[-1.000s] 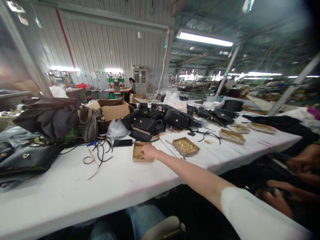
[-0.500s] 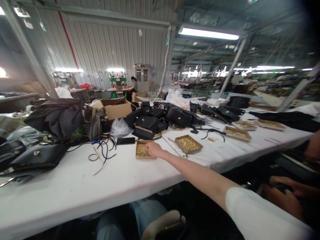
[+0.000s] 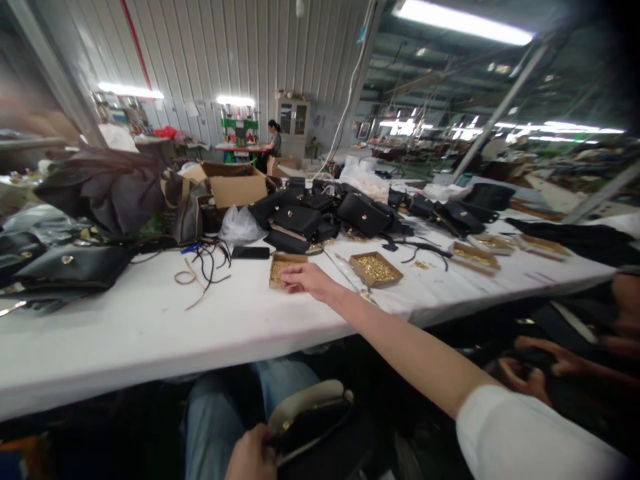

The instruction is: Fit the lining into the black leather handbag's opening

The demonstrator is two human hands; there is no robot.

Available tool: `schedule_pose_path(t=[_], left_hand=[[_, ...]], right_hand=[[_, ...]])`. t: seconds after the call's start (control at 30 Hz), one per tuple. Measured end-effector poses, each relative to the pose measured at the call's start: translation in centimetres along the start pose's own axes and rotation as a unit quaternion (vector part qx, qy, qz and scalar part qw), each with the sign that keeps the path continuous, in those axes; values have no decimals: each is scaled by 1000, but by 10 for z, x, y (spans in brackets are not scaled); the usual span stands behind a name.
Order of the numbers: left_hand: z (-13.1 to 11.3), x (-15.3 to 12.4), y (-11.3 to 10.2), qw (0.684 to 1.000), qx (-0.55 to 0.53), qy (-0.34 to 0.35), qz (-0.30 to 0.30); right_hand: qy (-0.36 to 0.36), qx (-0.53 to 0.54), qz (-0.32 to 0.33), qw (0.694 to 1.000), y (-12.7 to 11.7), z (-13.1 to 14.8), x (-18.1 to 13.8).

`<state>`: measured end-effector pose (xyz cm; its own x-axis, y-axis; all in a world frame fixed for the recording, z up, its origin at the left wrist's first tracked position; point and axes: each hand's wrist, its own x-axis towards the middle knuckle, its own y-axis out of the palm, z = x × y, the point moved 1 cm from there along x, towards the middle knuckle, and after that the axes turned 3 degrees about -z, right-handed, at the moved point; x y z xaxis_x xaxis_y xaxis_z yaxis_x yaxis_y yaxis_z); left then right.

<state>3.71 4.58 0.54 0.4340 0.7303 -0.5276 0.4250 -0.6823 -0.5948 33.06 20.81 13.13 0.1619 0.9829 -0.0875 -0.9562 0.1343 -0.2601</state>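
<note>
A long table draped in white cloth [image 3: 125, 340] runs across the view, and along its far side lies a loose heap of black leather-look bags with gold clasps [image 3: 300, 217]. On the person's lap sits another black bag with a pale, rounded flap edge [image 3: 314, 421], tilted and largely in shadow below the table. On the cloth, a square brown cardboard tray [image 3: 386, 284] stands to the right of a smaller, shallow brown cardboard tray [image 3: 289, 258] set near the middle. The bare right hand [image 3: 311, 280] reaches over the smaller tray's near right side, its fingers bunched and slightly curled; whether they pinch anything cannot be told from this angle. The bare left hand [image 3: 253, 453] is down at the lap, closed on the left edge of the tilted bag. A flat black phone [image 3: 251, 253] lies just left of the smaller tray, with thin black cords [image 3: 213, 260] beyond it. Smallest are the tiny gold-coloured metal pieces [image 3: 278, 268] filling the smaller tray. Should the right wrist or fingers catch the low cardboard wall, the tray could tip and scatter them over the cloth; a loose pinch could drop one, and a slack left hand could let the bag slide off the lap.
</note>
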Motion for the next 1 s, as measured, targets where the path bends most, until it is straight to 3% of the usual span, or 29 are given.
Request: schedule_pose_path(t=[0.1,0.2,0.37,0.47,0.57,0.67,0.8,0.9,1.0], left_hand=[[6,-5,8,998,-43,8,-43],[8,-7,9,997,-59,33,-46],[13,-4,7,993,-103,44,-33],[16,-4,7,993,-104,49,-36],[16,-4,6,993,-87,60,-46],[15,-3,5,993,-80,69,-48],[16,-2,5,993,-76,75,-50],[17,-3,6,992,-83,83,-48],[19,-5,8,991,-96,84,-49]], right_hand=[[3,40,94,995,38,-5,-60],[-33,-23,177,983,69,-4,-126],[-6,-130,199,971,92,-21,-196],[6,-163,198,967,95,-46,-209],[-29,-214,206,955,94,-66,-211],[-73,-283,216,932,93,-75,-212],[-74,-361,223,902,98,-76,-218],[-91,-428,241,866,106,-72,-219],[-122,-491,298,810,118,-63,-216]])
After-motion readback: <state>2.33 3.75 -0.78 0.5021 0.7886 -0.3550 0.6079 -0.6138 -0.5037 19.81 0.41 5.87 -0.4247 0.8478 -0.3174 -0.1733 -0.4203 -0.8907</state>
